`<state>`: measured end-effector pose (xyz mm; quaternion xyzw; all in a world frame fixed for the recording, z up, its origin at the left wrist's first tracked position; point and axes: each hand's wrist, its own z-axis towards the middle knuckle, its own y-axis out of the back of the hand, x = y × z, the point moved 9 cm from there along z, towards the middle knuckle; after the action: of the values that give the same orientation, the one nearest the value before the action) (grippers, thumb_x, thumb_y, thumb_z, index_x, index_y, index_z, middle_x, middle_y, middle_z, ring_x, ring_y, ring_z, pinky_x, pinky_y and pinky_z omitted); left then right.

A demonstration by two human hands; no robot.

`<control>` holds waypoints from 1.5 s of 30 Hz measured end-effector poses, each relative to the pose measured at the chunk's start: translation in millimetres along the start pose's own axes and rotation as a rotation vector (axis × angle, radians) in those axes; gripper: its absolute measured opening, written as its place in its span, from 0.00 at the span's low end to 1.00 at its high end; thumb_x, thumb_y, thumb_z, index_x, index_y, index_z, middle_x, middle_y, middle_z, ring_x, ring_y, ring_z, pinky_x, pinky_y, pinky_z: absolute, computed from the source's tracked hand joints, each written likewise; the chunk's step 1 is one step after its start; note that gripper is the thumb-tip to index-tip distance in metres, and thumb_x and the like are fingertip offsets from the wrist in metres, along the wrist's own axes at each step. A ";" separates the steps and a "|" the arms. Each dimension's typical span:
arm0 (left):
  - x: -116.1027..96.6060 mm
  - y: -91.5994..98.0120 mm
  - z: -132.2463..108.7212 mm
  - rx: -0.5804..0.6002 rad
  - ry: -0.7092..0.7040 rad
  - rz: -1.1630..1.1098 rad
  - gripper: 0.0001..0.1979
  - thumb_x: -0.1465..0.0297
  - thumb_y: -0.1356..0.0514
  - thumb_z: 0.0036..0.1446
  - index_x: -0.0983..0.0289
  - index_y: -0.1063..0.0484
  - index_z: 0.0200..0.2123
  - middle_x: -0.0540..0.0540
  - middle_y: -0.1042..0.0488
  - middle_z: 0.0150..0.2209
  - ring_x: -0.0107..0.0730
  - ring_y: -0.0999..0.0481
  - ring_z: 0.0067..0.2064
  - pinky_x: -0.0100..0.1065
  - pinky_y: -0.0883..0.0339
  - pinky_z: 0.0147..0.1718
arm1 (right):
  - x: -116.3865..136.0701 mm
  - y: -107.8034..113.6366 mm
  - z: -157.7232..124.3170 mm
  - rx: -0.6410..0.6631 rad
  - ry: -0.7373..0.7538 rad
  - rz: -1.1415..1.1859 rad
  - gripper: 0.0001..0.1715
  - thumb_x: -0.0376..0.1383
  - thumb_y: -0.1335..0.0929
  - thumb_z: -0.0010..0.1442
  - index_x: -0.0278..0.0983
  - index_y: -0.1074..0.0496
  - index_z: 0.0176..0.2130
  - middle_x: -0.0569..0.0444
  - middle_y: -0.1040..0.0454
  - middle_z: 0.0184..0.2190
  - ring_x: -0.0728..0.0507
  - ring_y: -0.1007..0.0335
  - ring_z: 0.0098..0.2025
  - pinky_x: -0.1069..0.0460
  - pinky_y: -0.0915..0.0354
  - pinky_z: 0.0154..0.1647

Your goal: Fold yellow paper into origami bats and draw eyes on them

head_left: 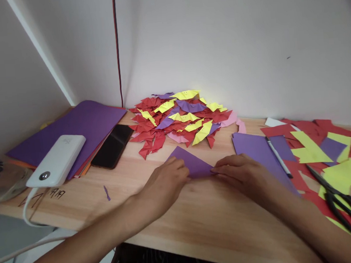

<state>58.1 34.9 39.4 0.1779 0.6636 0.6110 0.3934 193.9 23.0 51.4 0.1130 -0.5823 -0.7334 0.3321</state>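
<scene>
A folded purple paper (193, 161) lies on the wooden table between my two hands, one corner pointing away from me. My left hand (168, 178) has its fingers curled over the paper's left side, pressing on it. At the right corner, the thumb and fingers of my right hand (242, 173) pinch the paper's tip. Behind the paper is a heap of folded red, yellow, purple and pink paper shapes (183, 116), some with small drawn faces.
Purple sheets (253, 151), a pen (279, 157), coloured scraps (343, 175) and black-handled scissors (335, 196) lie right. Left are a phone (112, 146), a white power bank (58, 161) with its cable, stacked sheets (92, 117) and a clear container (6, 181).
</scene>
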 end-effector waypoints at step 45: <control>14.8 -4.7 -6.6 -0.102 0.233 0.043 0.14 0.65 0.52 0.66 0.63 0.34 0.29 0.52 0.30 0.29 0.32 0.31 0.29 0.34 0.43 0.27 | -27.5 -13.2 -0.6 0.016 -0.316 0.042 0.14 0.37 0.41 0.67 0.39 0.31 0.32 0.51 0.28 0.31 0.45 0.32 0.32 0.50 0.34 0.33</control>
<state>45.1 40.1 30.1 0.0996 0.6689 0.6687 0.3091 210.2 40.9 32.9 -0.0136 -0.6353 -0.7302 0.2509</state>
